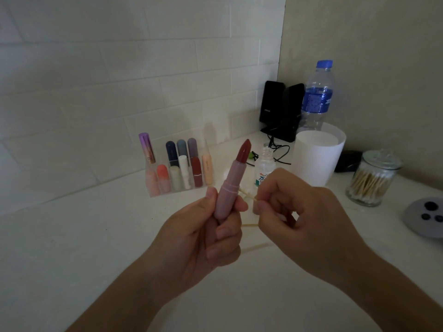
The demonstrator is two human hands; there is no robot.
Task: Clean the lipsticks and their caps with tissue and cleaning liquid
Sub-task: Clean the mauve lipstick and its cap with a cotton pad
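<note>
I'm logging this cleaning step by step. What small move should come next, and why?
Probably ease the cotton swab onto the ridged collar of the lipstick and wipe round it: the left hand holds the uncapped lipstick, and the right hand pinches the swab with its tip beside that collar.

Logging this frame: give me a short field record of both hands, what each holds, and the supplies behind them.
left hand: grips pink lipstick, uncapped, red bullet extended
right hand: pinches swab stick, tip beside the lipstick's collar
liquid bottle: small, cap off, behind the hands
organizer: clear, holds capped lipsticks
swab jar: glass, lidded, far right
</note>
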